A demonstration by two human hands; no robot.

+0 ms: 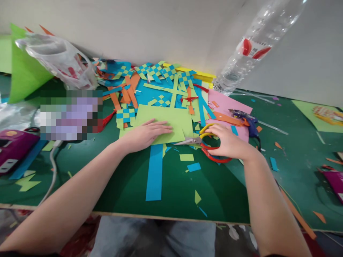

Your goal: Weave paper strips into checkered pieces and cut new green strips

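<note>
Fingers, left hand [143, 136]: slightly spread, lying flat on the green sheet [166, 113], which is resting mid-table before you; you are apparently steadying it. Right hand [232, 142]: thumb and fingers are gripping the scissors [197, 140] by the loops, presumably for control of the blades, which are pointing left at the sheet's near edge (whether they are biting paper, I cannot tell). Blue strip [154, 175]: extending toward you from that edge.
</note>
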